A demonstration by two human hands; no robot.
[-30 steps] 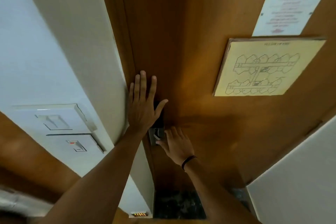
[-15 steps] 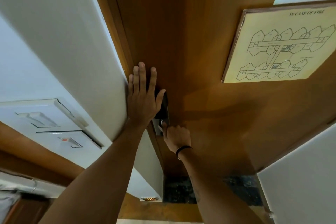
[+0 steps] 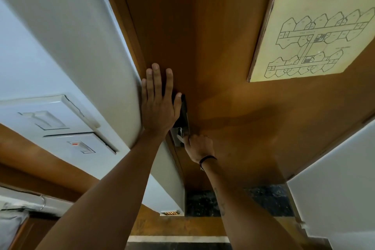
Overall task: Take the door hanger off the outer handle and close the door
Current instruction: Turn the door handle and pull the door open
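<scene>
The brown wooden door (image 3: pixel 219 50) fills the middle of the head view and sits flush against its frame (image 3: pixel 129 32). My left hand (image 3: pixel 159 103) lies flat with fingers spread, pressed on the door's edge just above the dark lock plate (image 3: pixel 183 113). Below it my right hand (image 3: pixel 199 146), with a dark band at the wrist, is curled around the metal inner handle (image 3: pixel 180 137) of the lock. No door hanger shows anywhere in view.
A framed fire escape plan (image 3: pixel 312 34) hangs on the door at the right. White wall switches (image 3: pixel 67 126) sit on the left wall. A white wall (image 3: pixel 334 189) closes in at the lower right, and dark stone floor (image 3: pixel 267 199) lies under the door.
My view has tilted down and drawn closer to the door. My right hand went from loosely touching the lock to closed on the handle. My left hand stayed flat on the door.
</scene>
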